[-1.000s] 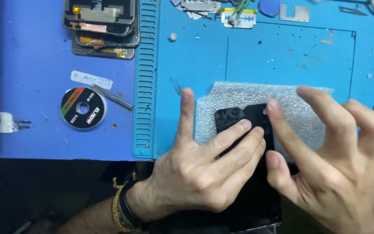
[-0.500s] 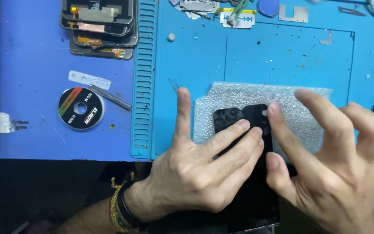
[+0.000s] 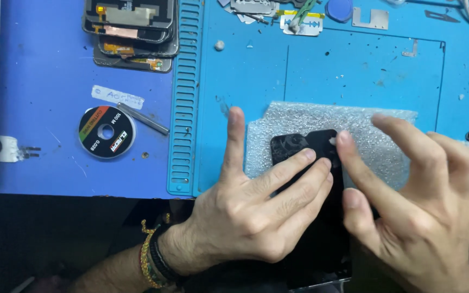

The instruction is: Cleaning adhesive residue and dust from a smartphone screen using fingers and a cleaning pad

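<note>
Left hand [image 3: 251, 217]: laid flat, fingers spread and released, three fingertips pressing down on the black phone [image 3: 308, 149]; thumb extended apart, resting on the mat. Beaded bracelets at the wrist.

Right hand [image 3: 419, 201]: fingers arched and loose, index fingertip touching the upper right corner of the black phone; thumb just beside its right edge; nothing enclosed in the grasp.

Black phone: flat, back upward, camera area at its upper left; upper part on a sheet of bubble wrap [image 3: 375, 135], lower part overhanging the near edge of the work surface, between both hands.

Blue repair mat [image 3: 256, 76]: beneath the bubble wrap, ribbed strip down its left side.

Stack of phone frames [image 3: 131, 27]: far left, at the top edge.

Wire spool [image 3: 106, 132]: black disc with coloured label, left of the ribbed strip; small metal rod [image 3: 143, 119] just beside it.

Razor blade [image 3: 301, 21]: top centre, among small metal parts.
</note>
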